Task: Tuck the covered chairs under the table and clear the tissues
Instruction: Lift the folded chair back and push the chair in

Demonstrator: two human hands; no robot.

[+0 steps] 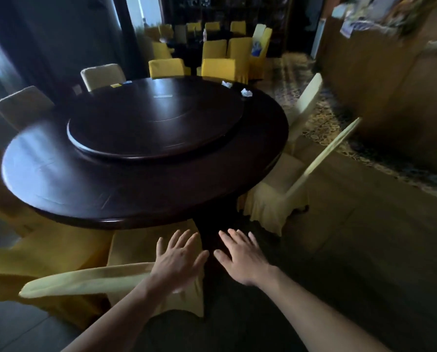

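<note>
Both hands are held flat, fingers spread, nothing gripped: left hand [178, 260] above the near chair [90, 278], right hand [242, 257] beside it. Two crumpled tissues [246, 93] are seen far right on the round table [141, 189].

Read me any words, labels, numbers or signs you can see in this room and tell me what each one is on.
No text can be read anywhere in this view.
Pale strip on the lazy Susan: too small and blurred to tell whether it bears writing.
Yellow and blue items at the far table edge: blurred, nothing legible.
Papers on the wooden counter: motion-blurred, unreadable.
Crumpled tissues: no print visible.
</note>
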